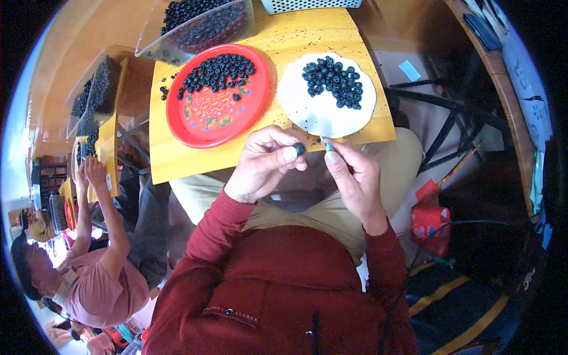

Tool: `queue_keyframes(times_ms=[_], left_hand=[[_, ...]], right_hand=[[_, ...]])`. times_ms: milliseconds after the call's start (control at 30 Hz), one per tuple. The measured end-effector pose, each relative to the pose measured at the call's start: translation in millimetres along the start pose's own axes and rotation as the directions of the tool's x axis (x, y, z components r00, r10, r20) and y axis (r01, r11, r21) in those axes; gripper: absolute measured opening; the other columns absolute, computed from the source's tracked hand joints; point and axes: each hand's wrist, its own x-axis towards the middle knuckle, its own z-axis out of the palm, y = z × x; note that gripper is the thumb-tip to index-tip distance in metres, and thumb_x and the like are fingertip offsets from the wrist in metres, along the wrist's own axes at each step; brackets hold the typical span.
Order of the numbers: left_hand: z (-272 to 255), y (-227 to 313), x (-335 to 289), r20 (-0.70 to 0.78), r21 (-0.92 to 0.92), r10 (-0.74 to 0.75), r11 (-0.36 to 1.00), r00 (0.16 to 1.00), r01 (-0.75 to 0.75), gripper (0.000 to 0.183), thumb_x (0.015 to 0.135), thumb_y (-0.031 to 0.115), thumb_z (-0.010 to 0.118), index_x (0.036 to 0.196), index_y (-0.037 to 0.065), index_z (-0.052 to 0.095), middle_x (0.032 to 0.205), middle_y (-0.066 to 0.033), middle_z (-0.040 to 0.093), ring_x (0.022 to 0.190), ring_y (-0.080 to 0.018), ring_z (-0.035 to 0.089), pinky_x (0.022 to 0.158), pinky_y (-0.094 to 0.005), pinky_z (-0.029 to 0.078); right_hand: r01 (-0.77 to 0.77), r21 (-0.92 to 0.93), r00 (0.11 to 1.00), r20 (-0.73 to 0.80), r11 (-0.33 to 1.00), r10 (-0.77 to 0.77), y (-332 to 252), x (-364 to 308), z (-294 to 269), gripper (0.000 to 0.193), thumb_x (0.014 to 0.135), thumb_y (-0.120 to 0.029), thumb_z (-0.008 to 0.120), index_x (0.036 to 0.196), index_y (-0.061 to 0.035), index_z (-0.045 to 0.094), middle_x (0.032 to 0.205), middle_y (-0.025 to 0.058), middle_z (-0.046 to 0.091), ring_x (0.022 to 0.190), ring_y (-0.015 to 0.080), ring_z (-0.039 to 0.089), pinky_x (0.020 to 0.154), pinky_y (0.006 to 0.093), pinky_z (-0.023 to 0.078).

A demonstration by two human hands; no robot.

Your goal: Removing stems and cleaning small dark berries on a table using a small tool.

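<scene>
My left hand [266,164] pinches one dark, round, bead-like ball [299,148] between thumb and fingertips, just past the table's near edge. Close to its right, my right hand [357,180] grips a small teal-handled tool [328,146] with thumb and forefinger; its tip is too small to make out. Beyond my hands lies a white scalloped plate [310,115] with many dark balls [331,77] on its far part. To its left is a red round tray [204,133] with a printed pattern, its far half heaped with similar balls [216,74].
A clear plastic bin [177,38] full of dark balls stands at the far left of the yellow table [174,168]. Dark crumbs litter the tabletop. A white perforated basket [310,6] sits at the far edge. Leftward, a person in pink [106,290] works at another table.
</scene>
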Motion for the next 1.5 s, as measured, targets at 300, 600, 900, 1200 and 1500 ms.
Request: queue_keyframes(times_ms=[300, 600, 900, 1200, 1500], left_hand=[[-2, -4, -2, -0.037, 0.043, -0.047, 0.998, 0.998, 0.048, 0.014, 0.088, -0.002, 0.066, 0.102, 0.001, 0.065, 0.095, -0.0135, 0.067, 0.080, -0.0197, 0.068, 0.075, -0.0316, 0.057], [7, 7, -8, 0.044, 0.197, -0.057, 0.979, 0.997, 0.048, 0.014, 0.084, -0.004, 0.071, 0.097, 0.000, 0.067, 0.096, -0.0130, 0.067, 0.082, -0.0189, 0.068, 0.073, -0.0311, 0.057], [-26, 57, 4, -0.108, 0.994, 0.409, 0.065, 0.906, 0.089, 0.012, 0.082, -0.002, 0.072, 0.094, -0.001, 0.070, 0.093, -0.0097, 0.070, 0.084, -0.0151, 0.067, 0.076, -0.0268, 0.054], [0, 35, 46, 0.172, 0.949, 0.313, -0.308, 0.934, -0.071, 0.017, 0.077, 0.005, 0.072, 0.093, 0.002, 0.069, 0.090, -0.0135, 0.067, 0.081, -0.0314, 0.067, 0.072, -0.0379, 0.054], [6, 1, 105, 0.155, 0.845, 0.114, -0.531, 0.981, -0.072, 0.020, 0.078, 0.016, 0.070, 0.095, 0.006, 0.069, 0.087, -0.0135, 0.066, 0.084, -0.0327, 0.065, 0.071, -0.0439, 0.054]], right_hand=[[0.050, 0.118, 0.997, 0.044, 0.992, -0.056, -7, 4, 10, 0.035, 0.091, -0.022, 0.070, 0.110, 0.0070, 0.065, 0.093, 0.0163, 0.067, 0.086, 0.0194, 0.066, 0.074, 0.0300, 0.051], [-0.241, 0.440, 0.971, 0.099, 0.865, 0.220, 13, 4, 10, 0.024, 0.093, -0.021, 0.069, 0.103, 0.0017, 0.068, 0.083, 0.0005, 0.068, 0.075, 0.0052, 0.058, 0.066, 0.0226, 0.047], [-0.314, 0.344, 0.947, 0.052, 0.885, 0.316, 39, -19, 1, 0.024, 0.094, -0.020, 0.068, 0.102, 0.0023, 0.069, 0.077, -0.0019, 0.063, 0.070, 0.0034, 0.053, 0.062, 0.0205, 0.043], [-0.322, 0.347, 0.946, 0.084, 0.881, 0.312, 52, -40, 4, 0.026, 0.094, -0.022, 0.068, 0.102, 0.0031, 0.069, 0.082, 0.0005, 0.065, 0.074, 0.0057, 0.054, 0.064, 0.0234, 0.045], [-0.341, 0.305, 0.939, 0.144, 0.889, 0.311, 68, -45, 4, 0.027, 0.094, -0.022, 0.067, 0.104, 0.0030, 0.069, 0.087, 0.0037, 0.070, 0.081, 0.0079, 0.059, 0.072, 0.0253, 0.049]])
